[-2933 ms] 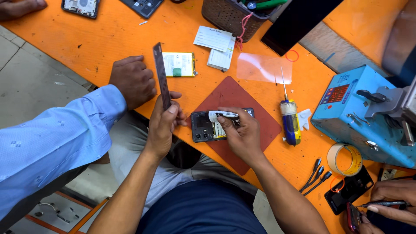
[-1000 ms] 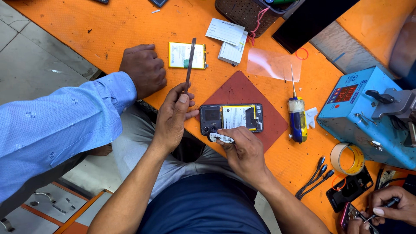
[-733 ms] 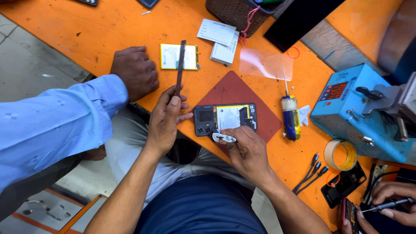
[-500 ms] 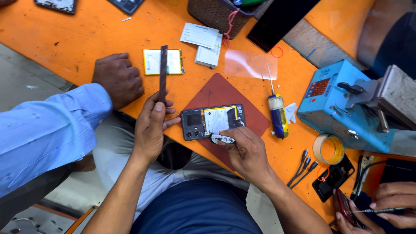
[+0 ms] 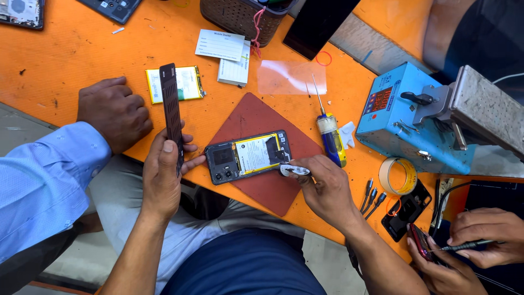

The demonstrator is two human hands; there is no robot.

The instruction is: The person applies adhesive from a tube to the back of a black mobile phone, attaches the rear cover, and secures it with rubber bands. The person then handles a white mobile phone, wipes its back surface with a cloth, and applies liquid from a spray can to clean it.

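Left hand [image 5: 164, 177] grips a dark perforated phone back panel [image 5: 171, 112], held upright on its long edge, thumb on the near end, just past the near edge of the orange table [image 5: 71, 49]. Right hand [image 5: 326, 188] closes its fingertips on a small white-and-black piece [image 5: 293, 170] at the right end of the opened phone [image 5: 248, 156]. The phone lies flat, back open, yellow-labelled battery exposed, camera end to the left, on a dark red mat [image 5: 262, 150] whose near corner overhangs the table's near edge.

Another person's fist [image 5: 114, 112], blue sleeve, rests on the table touching-close to the left of the panel; little free room there.

Right of the mat: blue-handled screwdriver [image 5: 330, 136], then a tape roll [image 5: 398, 176] and loose drivers near the edge.

Farther: a loose yellow battery [image 5: 183, 83] behind the panel, white cards [image 5: 221, 45], a clear film sheet [image 5: 292, 76], a blue machine [image 5: 404, 117] at right. Bare orange surface lies open toward the far left.
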